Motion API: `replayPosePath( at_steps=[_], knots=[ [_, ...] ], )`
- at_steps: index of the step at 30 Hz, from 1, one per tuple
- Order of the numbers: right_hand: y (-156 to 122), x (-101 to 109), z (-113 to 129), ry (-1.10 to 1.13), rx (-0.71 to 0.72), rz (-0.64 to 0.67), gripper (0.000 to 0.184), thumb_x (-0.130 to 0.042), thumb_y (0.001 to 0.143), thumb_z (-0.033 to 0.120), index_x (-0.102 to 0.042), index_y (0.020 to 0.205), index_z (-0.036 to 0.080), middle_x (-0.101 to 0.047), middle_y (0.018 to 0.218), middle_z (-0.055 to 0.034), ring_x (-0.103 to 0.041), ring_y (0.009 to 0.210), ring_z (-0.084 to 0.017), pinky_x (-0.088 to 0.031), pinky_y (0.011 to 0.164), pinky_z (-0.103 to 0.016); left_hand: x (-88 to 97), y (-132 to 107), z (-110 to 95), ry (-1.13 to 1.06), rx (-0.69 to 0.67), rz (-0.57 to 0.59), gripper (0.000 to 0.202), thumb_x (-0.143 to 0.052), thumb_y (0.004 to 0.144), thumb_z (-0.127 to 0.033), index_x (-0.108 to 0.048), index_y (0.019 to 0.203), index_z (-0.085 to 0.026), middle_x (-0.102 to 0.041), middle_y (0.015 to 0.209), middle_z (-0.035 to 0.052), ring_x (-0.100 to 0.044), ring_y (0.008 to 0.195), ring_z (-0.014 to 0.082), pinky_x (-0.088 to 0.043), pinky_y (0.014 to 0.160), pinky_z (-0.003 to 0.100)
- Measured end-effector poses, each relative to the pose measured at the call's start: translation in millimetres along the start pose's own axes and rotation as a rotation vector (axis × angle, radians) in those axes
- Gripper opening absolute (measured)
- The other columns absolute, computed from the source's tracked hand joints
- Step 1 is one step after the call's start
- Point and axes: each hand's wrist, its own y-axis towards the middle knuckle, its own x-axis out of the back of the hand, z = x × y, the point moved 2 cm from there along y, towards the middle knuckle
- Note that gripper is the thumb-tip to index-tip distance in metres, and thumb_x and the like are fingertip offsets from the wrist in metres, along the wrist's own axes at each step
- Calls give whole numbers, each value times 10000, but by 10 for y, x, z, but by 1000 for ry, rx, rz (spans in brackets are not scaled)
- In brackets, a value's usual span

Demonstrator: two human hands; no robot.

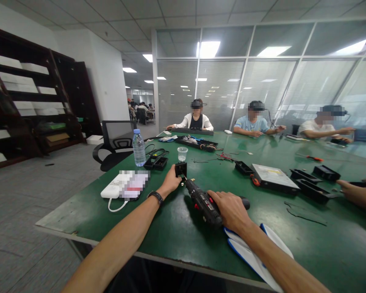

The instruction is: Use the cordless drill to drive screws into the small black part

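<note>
Pinched a small black part [181, 168] in the left grip [171, 181] over the green tabletop [106, 228], near a clear cup [182, 154]; wrapped the right grip [231, 207] around a power drill [201, 201] and pointed the bit [185, 178] at the part.

No text can be read, that on the black drill [203, 204] being too small.
</note>
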Motion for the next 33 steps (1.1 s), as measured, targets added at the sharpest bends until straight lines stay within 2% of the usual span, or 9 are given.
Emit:
replayPosePath(
  at_steps=[9, 19, 25, 33],
  knots=[
    [-3, 20, 6, 13, 6, 0, 350, -541, 844, 243, -562, 1192, 218, -689, 1000, -72, -613, 900, -232, -327, 750, -328, -17, 16, 46, 25, -41, -7, 495, -566, 645, 27, -544, 1106, -151, -648, 1048, 69, -612, 975, 193, -469, 931, 355],
    [-7, 14, 6, -16, -10, 31, 344, -523, 849, 231, -553, 1192, 225, -687, 1024, -77, -606, 912, -232, -322, 752, -328, -5, -4, -34, 61, -43, -27, 461, -552, 647, 25, -555, 1076, -145, -639, 1005, 68, -595, 937, 190, -463, 894, 331],
    [-1, 24, 11, -28, -7, 36, 383, -505, 862, 219, -531, 1244, 232, -687, 1038, -76, -612, 916, -232, -331, 750, -326, -5, -9, -69, 74, -19, -20, 466, -558, 660, 12, -544, 1094, -157, -638, 1012, 69, -594, 940, 197, -456, 904, 340],
    [5, 26, 26, -37, 2, 26, 430, -485, 882, 206, -499, 1311, 232, -697, 1047, -75, -626, 924, -228, -354, 763, -327, -8, -34, -97, 155, 11, -27, 432, -554, 695, -3, -519, 1096, -161, -642, 991, 87, -606, 898, 210, -466, 848, 344]
  ],
)
